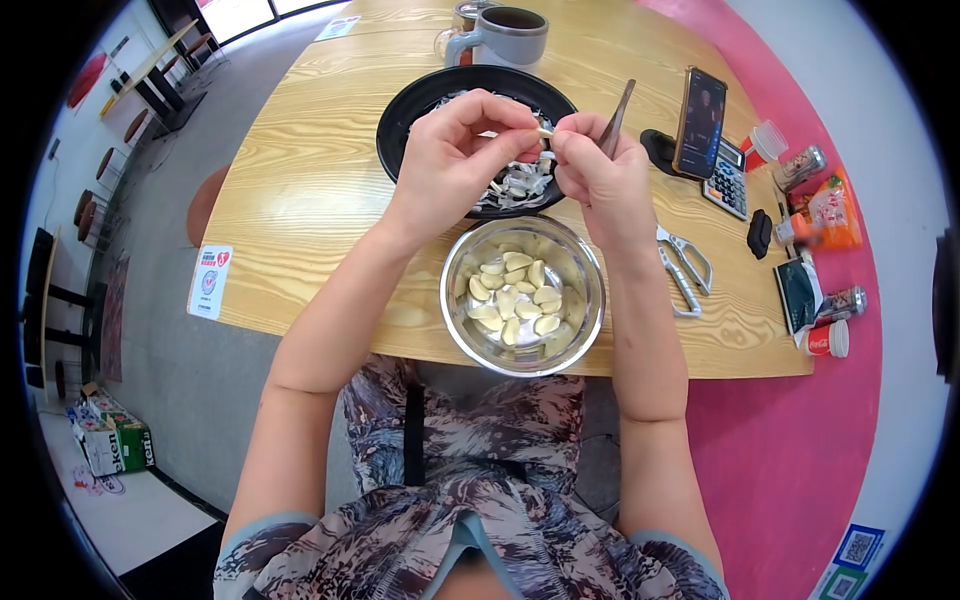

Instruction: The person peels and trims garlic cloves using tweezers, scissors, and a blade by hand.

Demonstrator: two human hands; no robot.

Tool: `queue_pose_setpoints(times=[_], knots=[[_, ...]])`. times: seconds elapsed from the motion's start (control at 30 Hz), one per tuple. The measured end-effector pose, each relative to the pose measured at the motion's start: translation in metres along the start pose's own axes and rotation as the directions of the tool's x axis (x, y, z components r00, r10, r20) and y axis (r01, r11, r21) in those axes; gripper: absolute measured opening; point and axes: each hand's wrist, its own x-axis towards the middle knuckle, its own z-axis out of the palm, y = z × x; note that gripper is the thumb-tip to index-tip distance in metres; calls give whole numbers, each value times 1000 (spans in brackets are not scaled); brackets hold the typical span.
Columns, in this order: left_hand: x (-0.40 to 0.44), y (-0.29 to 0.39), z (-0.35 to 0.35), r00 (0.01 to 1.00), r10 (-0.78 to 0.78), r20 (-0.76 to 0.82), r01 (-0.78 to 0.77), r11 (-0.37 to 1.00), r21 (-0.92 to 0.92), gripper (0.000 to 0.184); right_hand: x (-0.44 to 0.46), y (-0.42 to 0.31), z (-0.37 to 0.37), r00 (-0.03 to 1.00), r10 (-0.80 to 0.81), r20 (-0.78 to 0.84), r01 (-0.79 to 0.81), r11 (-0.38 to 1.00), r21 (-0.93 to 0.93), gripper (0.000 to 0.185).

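Note:
My left hand (465, 150) is closed in a pinch on a pale garlic clove (544, 132), held above a black plate (392, 150). White garlic skins (520, 185) are heaped on that plate. My right hand (607, 170) is closed around a slim metal tool (622, 105) that points up and away. Its kind is hard to tell, as the fingers cover the lower part. The right fingertips meet the clove's other end. Nearer to me, below both hands, a steel bowl (452, 320) holds several peeled garlic cloves (515, 290).
Scissors (684, 272) lie right of the bowl. Further right are a propped phone (700, 122), a calculator (727, 185), a black case (759, 233) and several small containers. A grey mug (510, 40) stands behind the plate. A printed card (210, 282) sits at the table's left edge.

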Motion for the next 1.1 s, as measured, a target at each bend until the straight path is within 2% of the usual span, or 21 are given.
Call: queue_pose_setpoints(times=[0.13, 0.2, 0.33, 0.4, 0.5, 0.73, 0.97, 1.07, 1.1], knots=[[0, 0, 1, 1000, 27, -3, -27, 999, -22, 9, -2, -1, -1, 1000, -1, 13, 1, 1000, -12, 8], [-1, 4, 4, 1000, 31, -4, -31, 991, -128, 8, -2, 2, -1, 996, -92, -20, 87, 977, -197, 8], [-1, 11, 10, 1000, 11, -11, -12, 992, -122, 9, 0, 4, -3, 995, -92, -31, 84, 976, -203, 10], [1, 11, 3, 995, -97, -21, 93, 987, -134, 12, 0, 1, -2, 991, -115, -63, 98, 970, -222, 11], [2, 12, 1, 985, -160, -67, 146, 974, -174, 14, 0, -1, -1, 991, -123, -54, 107, 967, -232, 12], [3, 7, 0, 984, -168, -60, 156, 974, -162, 15, -2, -3, 4, 980, -199, -31, 181, 938, -296, 13], [2, 6, 1, 988, -151, -34, 145, 980, -140, 14, -1, 2, -3, 981, -190, -27, 175, 944, -279, 13], [4, 6, -3, 975, -222, 27, 223, 952, -211, 17, 2, 6, -6, 981, -188, -41, 168, 940, -298, 12], [5, 5, -4, 960, -277, 30, 273, 914, -301, 20, 3, 7, -7, 977, -202, -72, 164, 921, -354, 12]])
